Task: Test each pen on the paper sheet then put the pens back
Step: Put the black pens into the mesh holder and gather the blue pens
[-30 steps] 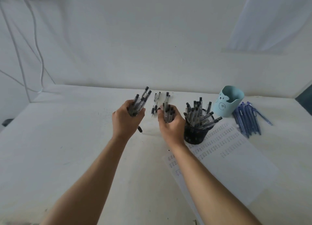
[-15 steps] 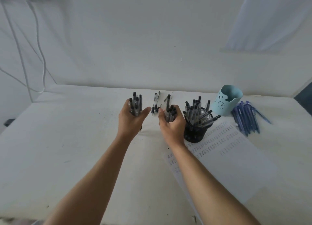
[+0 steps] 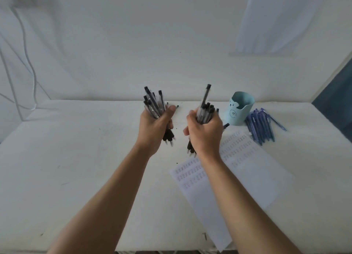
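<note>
Both hands were full: the left hand was wrapped around a fat bunch of clear black-capped pens, and the right hand gripped a second bunch, with one pen sticking up way higher than its neighbours. Both bunches were up off the white table, with tips poking out below the fists, too blurry to count. A dark pen end peeked out just past the right knuckles, but whatever it belonged to was hidden behind that hand. The paper sheet lay flat on the table under and to the right of the right forearm, which covered a strip of it. The rows of tiny marks on its far half were too small to read. Further back stood a light blue cup with a little face on it, and a pile of blue pens lay just beside it on the right. Up on the wall, a hanging page was cut off by the top edge.
</note>
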### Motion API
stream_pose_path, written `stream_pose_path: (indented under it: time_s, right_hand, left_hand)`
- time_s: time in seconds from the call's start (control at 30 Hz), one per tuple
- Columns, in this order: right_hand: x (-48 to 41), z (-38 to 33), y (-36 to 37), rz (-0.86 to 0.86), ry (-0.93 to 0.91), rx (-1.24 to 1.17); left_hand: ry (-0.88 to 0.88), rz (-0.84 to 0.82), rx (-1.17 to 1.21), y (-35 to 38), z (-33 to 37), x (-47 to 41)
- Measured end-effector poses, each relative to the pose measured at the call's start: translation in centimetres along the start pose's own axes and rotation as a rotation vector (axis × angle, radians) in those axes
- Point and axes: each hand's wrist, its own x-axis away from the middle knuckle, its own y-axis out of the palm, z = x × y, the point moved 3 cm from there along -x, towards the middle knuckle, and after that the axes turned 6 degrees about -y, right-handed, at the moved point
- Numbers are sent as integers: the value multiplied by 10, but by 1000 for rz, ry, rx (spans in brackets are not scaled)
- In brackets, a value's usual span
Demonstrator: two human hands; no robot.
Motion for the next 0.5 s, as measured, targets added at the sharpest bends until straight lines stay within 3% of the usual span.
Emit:
stream_pose_path:
  time_s: [0.17, 0.5]
  right_hand:
    - [-21, -13, -43, 71, 57, -61]
    - [-45, -7, -93, 130, 12, -50]
  left_hand:
    - [92, 5, 116, 43, 18, 1]
    - [120, 255, -64, 100, 8, 4]
